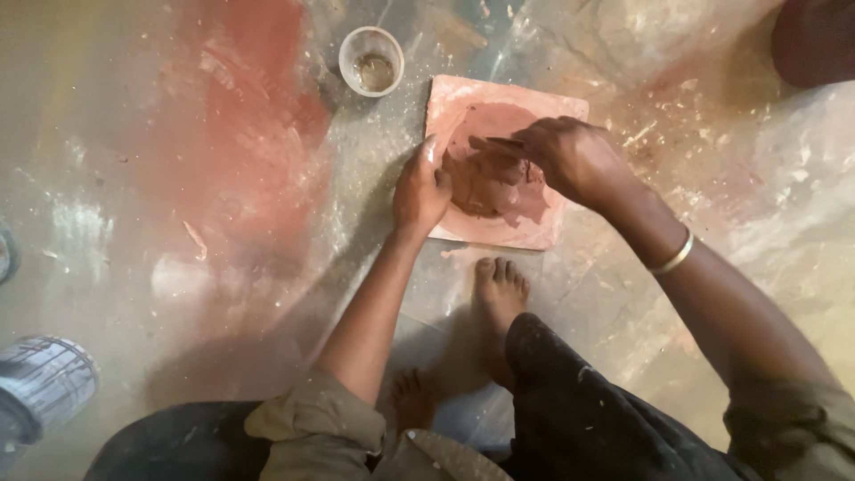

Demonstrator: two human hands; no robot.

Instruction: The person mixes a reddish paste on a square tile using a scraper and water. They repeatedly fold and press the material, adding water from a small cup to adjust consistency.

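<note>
Clay (485,183) under both hands, on tile (552,107)

Flat square pinkish clay slab (525,227) on the floor, just right of a small clear cup, wet reddish-brown clay lump (490,183) pressed at its centre, smeared

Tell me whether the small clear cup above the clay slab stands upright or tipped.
Upright. The small clear plastic cup shows its round open rim facing up, with a little muddy liquid at the bottom. It stands on the stained floor.
</note>
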